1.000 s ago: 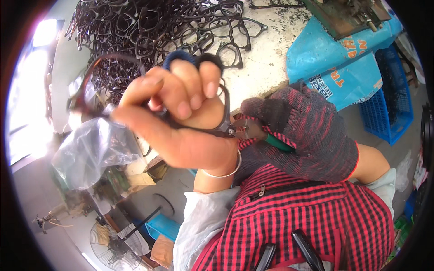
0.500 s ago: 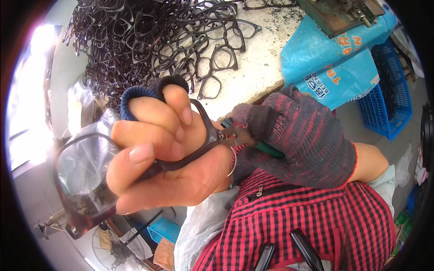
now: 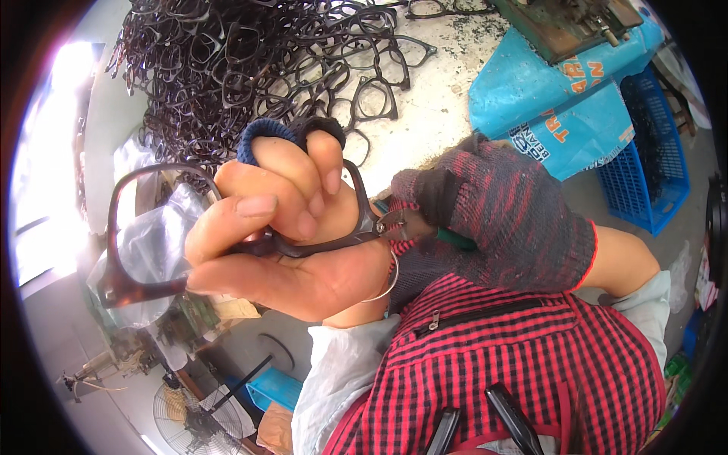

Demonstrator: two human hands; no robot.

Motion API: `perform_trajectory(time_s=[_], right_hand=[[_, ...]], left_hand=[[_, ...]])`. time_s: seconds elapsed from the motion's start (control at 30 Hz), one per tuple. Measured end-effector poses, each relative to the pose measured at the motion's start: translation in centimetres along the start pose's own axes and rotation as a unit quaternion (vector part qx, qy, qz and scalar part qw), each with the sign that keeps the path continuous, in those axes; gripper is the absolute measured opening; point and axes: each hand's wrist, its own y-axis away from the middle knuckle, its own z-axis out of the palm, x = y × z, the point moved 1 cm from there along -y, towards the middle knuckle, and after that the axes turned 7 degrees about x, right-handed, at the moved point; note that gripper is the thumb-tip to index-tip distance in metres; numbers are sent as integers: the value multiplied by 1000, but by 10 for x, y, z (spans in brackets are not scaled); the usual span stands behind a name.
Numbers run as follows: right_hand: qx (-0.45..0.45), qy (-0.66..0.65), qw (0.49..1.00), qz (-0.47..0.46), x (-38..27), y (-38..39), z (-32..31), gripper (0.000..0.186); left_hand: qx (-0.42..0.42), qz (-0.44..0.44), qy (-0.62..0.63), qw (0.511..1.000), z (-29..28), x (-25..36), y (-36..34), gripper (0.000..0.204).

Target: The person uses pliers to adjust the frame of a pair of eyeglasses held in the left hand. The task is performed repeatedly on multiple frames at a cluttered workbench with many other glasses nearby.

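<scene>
My bare left hand [image 3: 303, 265] is closed around the middle of a dark brown eyeglass frame [image 3: 125, 291]. One rim sticks out to the left of my fingers, the other to the right. A blue band [image 3: 246, 144] and a black band are on two of my fingers. My right hand [image 3: 516, 220], in a dark grey and red knitted glove, grips pliers [image 3: 402, 226] with green handles. Their jaws are at the right end of the frame, by its outer corner. Whether they bite on anything there is too small to tell.
A large heap of dark eyeglass frames [image 3: 205, 76] covers the left of the white worktable [image 3: 447, 68]. At the far right stands a green metal fixture [image 3: 565, 26] on blue plastic sheeting [image 3: 523, 91]. Below are a blue crate [image 3: 644, 189] and a fan [image 3: 189, 413].
My left hand has shifted slightly right, and the eyeglass frame's left end has tilted up. The pliers have moved a little right with the frame, their jaws staying at its corner.
</scene>
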Motion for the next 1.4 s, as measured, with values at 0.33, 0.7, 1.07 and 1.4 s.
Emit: perform_trajectory(time_s=[0.33, 0.7, 1.07, 1.4], right_hand=[[-127, -328, 920, 175, 4, 0, 4, 36], [-13, -606, 671, 427, 53, 71, -15, 76], [-123, -495, 775, 373, 23, 43, 3, 65], [31, -578, 651, 491, 43, 82, 9, 68]], left_hand=[[65, -64, -25, 996, -21, 14, 10, 45], [-383, -316, -708, 503, -174, 130, -10, 40], [-189, 23, -601, 776, -61, -119, -40, 16], [-169, -129, -771, 600, -81, -165, -32, 33]])
